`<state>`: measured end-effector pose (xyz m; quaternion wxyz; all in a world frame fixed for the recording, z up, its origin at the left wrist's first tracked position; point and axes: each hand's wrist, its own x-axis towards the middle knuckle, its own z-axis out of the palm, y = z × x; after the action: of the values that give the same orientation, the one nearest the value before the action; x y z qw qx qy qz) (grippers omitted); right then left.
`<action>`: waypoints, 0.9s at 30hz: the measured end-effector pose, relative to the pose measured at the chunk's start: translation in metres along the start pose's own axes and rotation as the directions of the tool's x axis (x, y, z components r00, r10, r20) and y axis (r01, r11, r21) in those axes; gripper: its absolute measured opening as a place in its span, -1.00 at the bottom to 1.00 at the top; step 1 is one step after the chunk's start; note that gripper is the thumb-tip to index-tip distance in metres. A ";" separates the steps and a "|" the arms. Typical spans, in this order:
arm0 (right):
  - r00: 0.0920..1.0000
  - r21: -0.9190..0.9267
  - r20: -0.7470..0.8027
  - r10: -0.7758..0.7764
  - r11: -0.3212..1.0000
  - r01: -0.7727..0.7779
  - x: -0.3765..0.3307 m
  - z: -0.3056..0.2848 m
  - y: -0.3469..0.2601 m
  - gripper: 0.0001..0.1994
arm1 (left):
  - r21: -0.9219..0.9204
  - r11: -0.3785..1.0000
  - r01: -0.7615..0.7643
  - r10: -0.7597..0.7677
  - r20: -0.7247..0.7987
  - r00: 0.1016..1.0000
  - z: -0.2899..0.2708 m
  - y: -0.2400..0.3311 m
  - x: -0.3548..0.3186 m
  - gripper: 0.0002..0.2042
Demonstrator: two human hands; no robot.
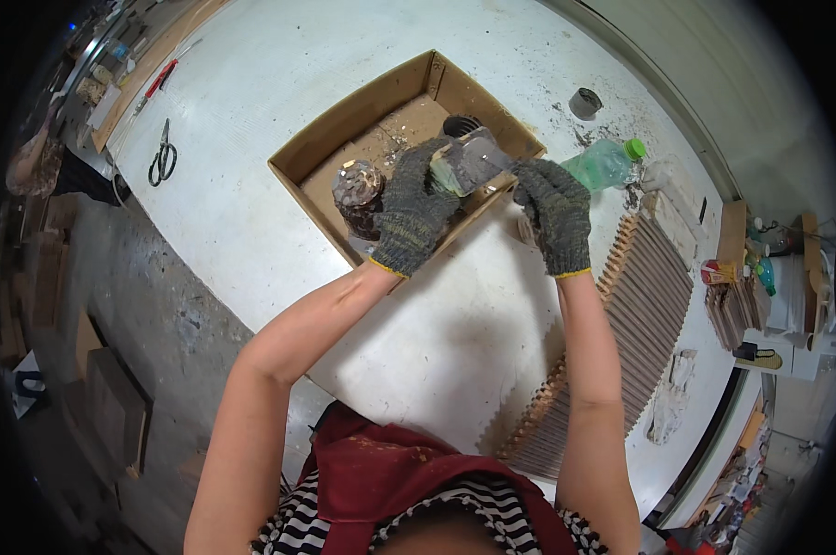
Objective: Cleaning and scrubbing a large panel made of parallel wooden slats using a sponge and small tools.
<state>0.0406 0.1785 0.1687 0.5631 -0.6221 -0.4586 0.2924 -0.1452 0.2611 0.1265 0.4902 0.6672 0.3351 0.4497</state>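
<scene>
Both my hands wear dark grey knit gloves with yellow cuffs. My left hand (409, 208) reaches over the near side of an open cardboard box (321, 129), its fingers closed around a smeared, see-through plastic container (473, 162) with a greenish side. My right hand (557, 213) is at the box's right corner, fingers curled beside the container; what they grip is hidden. Inside the box, left of my left hand, stands a dark jar (358, 185) with a lumpy, crusted top. A black ribbed round thing (460, 125) shows behind the container. Crumbs lie on the box's bottom.
A clear bottle (608, 165) with a green cap lies right of the box, near a small dark cup (585, 104). Rows of thin wooden strips (649, 296) cover the table's right side. Black scissors (164, 155) and a red-handled tool (161, 79) lie at the left.
</scene>
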 end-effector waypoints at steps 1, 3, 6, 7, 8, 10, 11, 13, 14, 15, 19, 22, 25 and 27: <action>1.000 -0.003 -0.002 0.000 1.000 0.000 0.003 -0.008 0.011 -0.78 | -0.003 1.000 -0.001 0.001 0.002 1.000 0.000 0.004 0.000 -0.53; 0.990 -0.161 -0.046 -0.135 0.979 0.126 0.007 -0.022 0.027 -0.78 | 0.043 0.999 -0.014 0.013 0.033 0.999 0.000 0.011 0.000 -0.52; 0.956 0.128 -0.238 0.171 0.981 -0.143 -0.003 0.000 -0.014 -0.76 | 0.106 0.994 0.006 -0.011 0.043 0.999 -0.006 0.008 0.001 -0.51; 0.956 0.125 -0.239 0.170 0.982 -0.143 -0.007 0.003 -0.011 -0.76 | 0.103 0.995 0.006 -0.011 0.043 0.999 -0.006 0.010 0.002 -0.51; 0.959 0.034 -0.284 -0.004 0.999 0.014 -0.010 0.006 -0.005 -0.77 | 0.067 0.996 0.059 -0.063 0.061 0.996 -0.005 0.011 0.002 -0.51; 0.933 -0.064 -0.316 -0.174 0.985 0.161 -0.014 0.005 -0.007 -0.77 | 0.031 0.993 0.116 -0.118 0.089 0.989 -0.006 0.022 0.002 -0.51; 0.864 -0.471 -0.103 -0.492 0.790 0.393 -0.014 0.001 -0.011 -0.73 | 0.024 0.993 0.114 -0.116 0.120 0.986 -0.007 0.027 0.003 -0.50; 0.787 -0.767 0.235 -0.571 0.388 0.511 -0.019 0.002 -0.015 -0.55 | 0.018 0.994 0.108 -0.109 0.145 0.983 -0.009 0.025 0.003 -0.50; 0.785 -0.767 0.236 -0.572 0.386 0.512 -0.022 0.000 -0.015 -0.55 | 0.065 0.997 0.034 -0.043 0.141 0.989 -0.009 0.016 0.001 -0.50; 0.789 -0.779 0.256 -0.558 0.364 0.510 -0.024 -0.004 -0.014 -0.59 | 0.115 0.993 -0.037 0.021 0.136 0.990 -0.010 0.015 0.000 -0.50; 0.851 -0.689 0.128 -0.509 0.571 0.445 -0.030 -0.014 -0.009 -0.73 | -0.172 0.958 0.229 -0.211 0.118 0.970 -0.009 0.014 0.003 -0.48; 0.968 -0.295 -0.169 -0.184 0.947 0.129 -0.031 -0.008 -0.030 -0.79 | -0.082 0.985 0.151 -0.145 0.078 0.986 -0.006 0.011 0.002 -0.48; 0.995 -0.082 -0.011 0.101 0.991 -0.101 -0.013 -0.009 -0.034 -0.75 | 0.013 0.999 0.041 -0.042 0.023 0.999 -0.006 0.015 0.001 -0.51; 0.976 -0.234 0.123 -0.181 0.950 0.206 -0.003 -0.013 -0.009 -0.78 | -0.053 0.998 0.039 -0.037 0.038 0.999 -0.004 0.020 0.000 -0.51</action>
<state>0.0487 0.1695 0.1790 0.4842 -0.6235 -0.5776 0.2075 -0.1483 0.2566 0.1457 0.5226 0.6555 0.3264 0.4367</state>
